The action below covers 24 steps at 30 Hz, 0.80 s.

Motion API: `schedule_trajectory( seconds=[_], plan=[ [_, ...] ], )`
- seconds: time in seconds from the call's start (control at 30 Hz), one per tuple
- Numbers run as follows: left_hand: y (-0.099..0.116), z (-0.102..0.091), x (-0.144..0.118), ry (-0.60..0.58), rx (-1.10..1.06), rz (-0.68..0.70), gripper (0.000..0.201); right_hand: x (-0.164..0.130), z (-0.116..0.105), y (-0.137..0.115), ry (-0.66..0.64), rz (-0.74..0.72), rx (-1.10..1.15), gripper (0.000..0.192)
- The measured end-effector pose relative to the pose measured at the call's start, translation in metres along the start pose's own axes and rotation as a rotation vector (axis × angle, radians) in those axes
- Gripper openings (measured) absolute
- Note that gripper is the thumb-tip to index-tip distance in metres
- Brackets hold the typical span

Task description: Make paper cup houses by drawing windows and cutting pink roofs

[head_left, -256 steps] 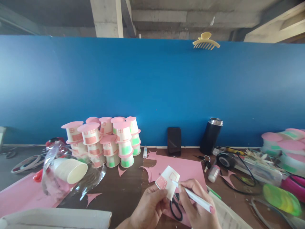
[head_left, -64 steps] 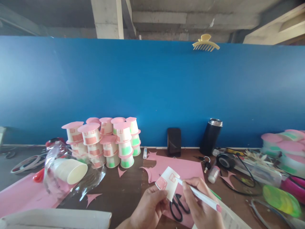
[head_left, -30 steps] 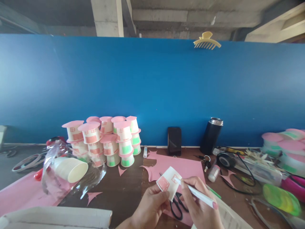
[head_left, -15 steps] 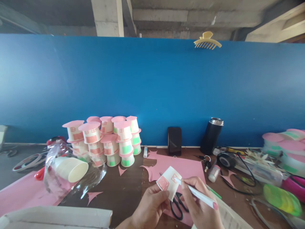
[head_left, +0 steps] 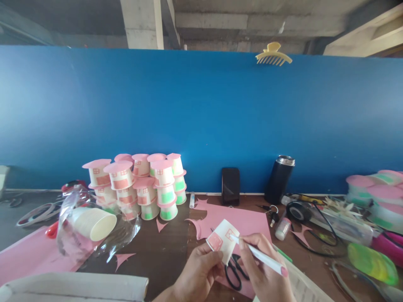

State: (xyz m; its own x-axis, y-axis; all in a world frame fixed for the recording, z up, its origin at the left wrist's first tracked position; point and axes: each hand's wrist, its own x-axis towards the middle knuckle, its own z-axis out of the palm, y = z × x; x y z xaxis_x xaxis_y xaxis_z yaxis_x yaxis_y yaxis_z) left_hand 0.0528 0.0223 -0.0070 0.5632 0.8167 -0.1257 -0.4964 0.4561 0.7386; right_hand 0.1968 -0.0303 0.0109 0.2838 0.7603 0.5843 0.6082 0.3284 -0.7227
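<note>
Cup (head_left: 224,233) is held by left fingers (head_left: 211,261), marker (head_left: 265,258) by right fingers (head_left: 259,242), above a desk (head_left: 166,256) backed by blue partition (head_left: 201,109) at twelve o'clock.

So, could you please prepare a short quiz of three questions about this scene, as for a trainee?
1. Open question: which hand holds the white marker?
2. True or false: the yellow hair clip is at the top edge of the blue partition.
3. Fill in the missing word: a pair of black-handled ____ lies partly hidden behind the cup in the left hand.

Key:
1. The right hand.
2. True.
3. Scissors.
</note>
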Motion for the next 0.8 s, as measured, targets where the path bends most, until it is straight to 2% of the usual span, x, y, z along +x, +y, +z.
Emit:
schedule_trajectory(
  seconds=[0.8],
  plan=[
    [-0.0002, -0.0018, 0.0025, 0.03, -0.063, -0.009, 0.015, 0.0006, 0.0006, 0.0014, 0.011, 0.005, 0.004, 0.017]
  ],
)
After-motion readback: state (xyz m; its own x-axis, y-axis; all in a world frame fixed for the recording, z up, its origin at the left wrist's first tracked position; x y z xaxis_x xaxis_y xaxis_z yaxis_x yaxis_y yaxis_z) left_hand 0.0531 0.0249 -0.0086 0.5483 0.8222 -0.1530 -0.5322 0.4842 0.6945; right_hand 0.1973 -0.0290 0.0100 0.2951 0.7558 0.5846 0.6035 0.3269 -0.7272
